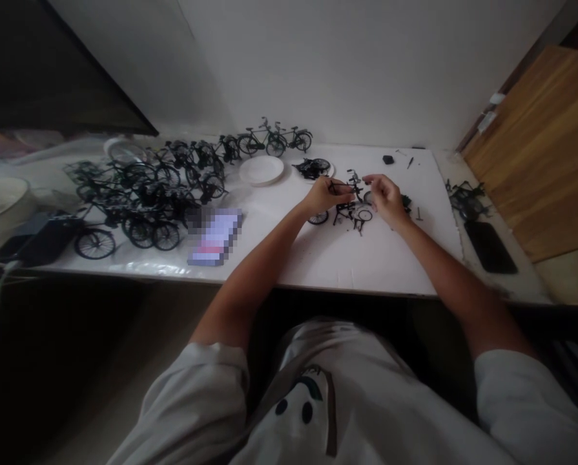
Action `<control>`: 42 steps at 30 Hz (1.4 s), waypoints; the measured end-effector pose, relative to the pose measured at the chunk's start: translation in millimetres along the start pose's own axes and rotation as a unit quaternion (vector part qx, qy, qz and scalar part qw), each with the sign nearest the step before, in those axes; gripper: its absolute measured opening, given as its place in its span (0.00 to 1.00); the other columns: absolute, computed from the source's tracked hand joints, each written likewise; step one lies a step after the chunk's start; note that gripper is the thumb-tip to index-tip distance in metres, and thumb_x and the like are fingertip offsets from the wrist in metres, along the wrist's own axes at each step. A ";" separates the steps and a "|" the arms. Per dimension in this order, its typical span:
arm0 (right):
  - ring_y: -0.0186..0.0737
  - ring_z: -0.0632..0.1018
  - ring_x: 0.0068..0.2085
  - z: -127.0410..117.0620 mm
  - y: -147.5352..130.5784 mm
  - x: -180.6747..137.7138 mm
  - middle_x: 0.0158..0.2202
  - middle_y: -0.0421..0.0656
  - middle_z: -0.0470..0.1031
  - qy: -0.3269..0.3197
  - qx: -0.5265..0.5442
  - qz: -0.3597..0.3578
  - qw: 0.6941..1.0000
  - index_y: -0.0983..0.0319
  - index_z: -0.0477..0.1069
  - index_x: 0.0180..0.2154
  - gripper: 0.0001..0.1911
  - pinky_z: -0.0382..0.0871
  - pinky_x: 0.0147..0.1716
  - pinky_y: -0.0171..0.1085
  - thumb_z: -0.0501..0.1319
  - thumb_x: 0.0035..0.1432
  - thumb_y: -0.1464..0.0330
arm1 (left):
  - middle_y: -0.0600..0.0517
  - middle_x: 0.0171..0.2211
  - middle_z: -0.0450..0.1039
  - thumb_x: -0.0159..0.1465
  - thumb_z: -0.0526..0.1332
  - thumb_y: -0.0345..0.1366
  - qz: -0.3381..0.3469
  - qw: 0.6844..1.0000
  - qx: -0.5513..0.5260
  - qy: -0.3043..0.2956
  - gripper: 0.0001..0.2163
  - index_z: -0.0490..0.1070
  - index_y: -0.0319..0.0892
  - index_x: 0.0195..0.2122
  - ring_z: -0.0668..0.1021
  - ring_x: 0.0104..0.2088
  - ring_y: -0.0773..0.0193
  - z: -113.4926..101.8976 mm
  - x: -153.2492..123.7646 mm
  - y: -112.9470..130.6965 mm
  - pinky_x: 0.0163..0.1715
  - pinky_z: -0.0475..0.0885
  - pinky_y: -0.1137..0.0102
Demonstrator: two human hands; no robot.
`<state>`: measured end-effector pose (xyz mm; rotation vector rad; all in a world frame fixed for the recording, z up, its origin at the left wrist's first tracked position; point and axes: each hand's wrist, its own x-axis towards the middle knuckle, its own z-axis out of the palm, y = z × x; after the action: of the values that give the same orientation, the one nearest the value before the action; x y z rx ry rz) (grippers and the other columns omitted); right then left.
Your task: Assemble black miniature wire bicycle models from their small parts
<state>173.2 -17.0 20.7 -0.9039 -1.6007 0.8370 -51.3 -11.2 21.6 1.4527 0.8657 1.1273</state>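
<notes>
My left hand (326, 196) is closed around a small black model bicycle (354, 183), held above the white board with its handlebars upward. Just right of it, my right hand (386, 199) has its thumb and fingers curled in a pinch close to the bicycle's front. Whatever is between those fingertips is too small to make out. Beneath the hands, dark bicycle parts (345, 214) and a loose wheel (365, 215) lie on the board. Another wheel (318, 217) rests below my left wrist, partly covered.
Many model bicycles (148, 194) crowd the left side; a few stand along the wall. Behind my hands are a white plate (262, 170) and a plate of black parts (312, 168). A lit phone (216, 237) lies left; a dark phone (491, 247) lies right. Small tools (410, 163) sit at the back.
</notes>
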 end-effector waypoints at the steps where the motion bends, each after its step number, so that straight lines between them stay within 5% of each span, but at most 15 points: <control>1: 0.35 0.66 0.25 -0.5 -0.2 0.5 0.30 0.39 0.70 0.006 0.003 -0.001 1.000 0.55 0.77 0.46 0.38 0.63 0.22 0.38 0.61 0.62 0.29 | 0.43 0.38 0.85 0.49 0.85 0.40 -0.004 1.000 -0.003 0.008 0.24 0.81 0.31 0.40 0.82 0.35 0.66 -1.3 0.9 -1.5 0.44 0.79 0.66; 7: 0.43 0.78 0.38 -3.7 -9.8 -0.5 0.39 0.47 0.80 0.040 -0.102 -0.099 0.989 0.57 0.81 0.40 0.30 0.74 0.37 0.43 0.66 0.65 0.36 | 0.41 0.39 0.85 0.49 0.84 0.38 -0.011 1.000 -0.013 -0.016 0.23 0.79 0.32 0.40 0.84 0.36 0.64 -9.5 3.5 -4.3 0.43 0.78 0.66; 19: 0.38 0.68 0.30 -1.6 -18.8 -7.5 0.30 0.42 0.74 -0.008 -0.136 -0.092 0.986 0.58 0.84 0.36 0.17 0.65 0.32 0.42 0.72 0.63 0.51 | 0.45 0.34 0.85 0.53 0.83 0.46 -0.069 0.984 0.012 -0.165 0.24 0.83 0.34 0.43 0.82 0.32 0.64 -27.9 -5.2 7.0 0.39 0.78 0.68; 26: 0.38 0.67 0.29 0.8 -19.3 -10.6 0.30 0.42 0.75 -0.039 -0.135 -0.111 0.984 0.59 0.83 0.34 0.10 0.61 0.30 0.42 0.71 0.62 0.59 | 0.45 0.34 0.86 0.53 0.83 0.49 -0.070 0.982 0.019 -0.175 0.24 0.85 0.36 0.42 0.82 0.33 0.65 -29.7 -5.4 6.3 0.39 0.78 0.69; 42: 0.39 0.66 0.28 -2.4 -24.9 -9.7 0.28 0.42 0.74 -0.049 -0.187 -0.111 0.975 0.57 0.81 0.32 0.10 0.62 0.31 0.43 0.71 0.61 0.59 | 0.44 0.34 0.86 0.52 0.84 0.47 -0.063 0.984 0.016 -0.166 0.21 0.86 0.36 0.39 0.81 0.32 0.65 -26.5 -5.1 7.7 0.38 0.78 0.68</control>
<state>173.6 -37.1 38.5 -0.9320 -1.9443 0.4344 -78.5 -9.4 28.2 1.5354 0.7314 0.7515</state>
